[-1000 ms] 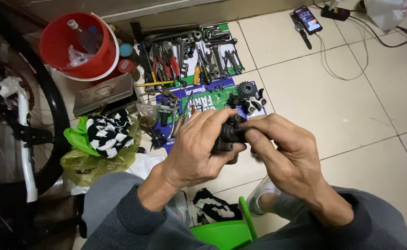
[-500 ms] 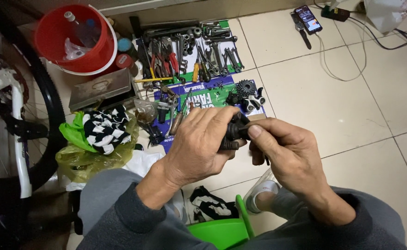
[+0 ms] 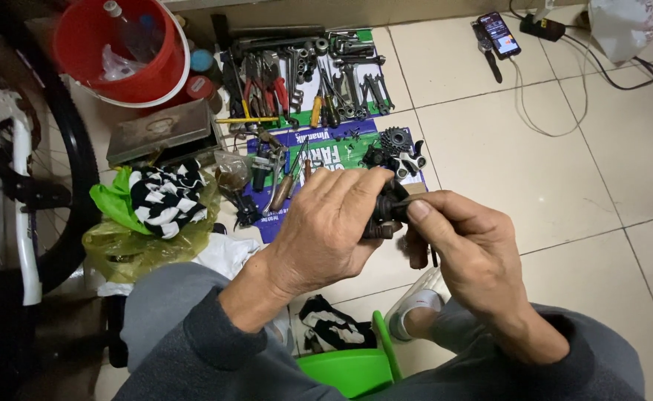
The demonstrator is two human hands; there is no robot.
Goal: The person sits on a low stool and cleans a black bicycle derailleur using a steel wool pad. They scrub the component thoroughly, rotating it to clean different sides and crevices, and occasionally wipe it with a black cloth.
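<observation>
Shifted closer together, left hand (image 3: 326, 230) and right hand (image 3: 467, 252) gripping black part (image 3: 387, 212); could slip onto tiles if loosened.

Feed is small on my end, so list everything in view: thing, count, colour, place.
Black part: one, held between both hands.
Bucket: one, red, top left, bottle inside.
Hand tools: many, on a sheet, top centre.
Metal box: one, grey, below bucket.
Cog: one, dark, beside tools.
Checked cloth: one, black-white, on green bag.
Bicycle wheel: one, black, left edge.
Phone: one, lit, top right, cabled.
Stool: one, green, bottom centre.
Left hand: wrapped round part.
Right hand: fingers pinching part's end.
</observation>
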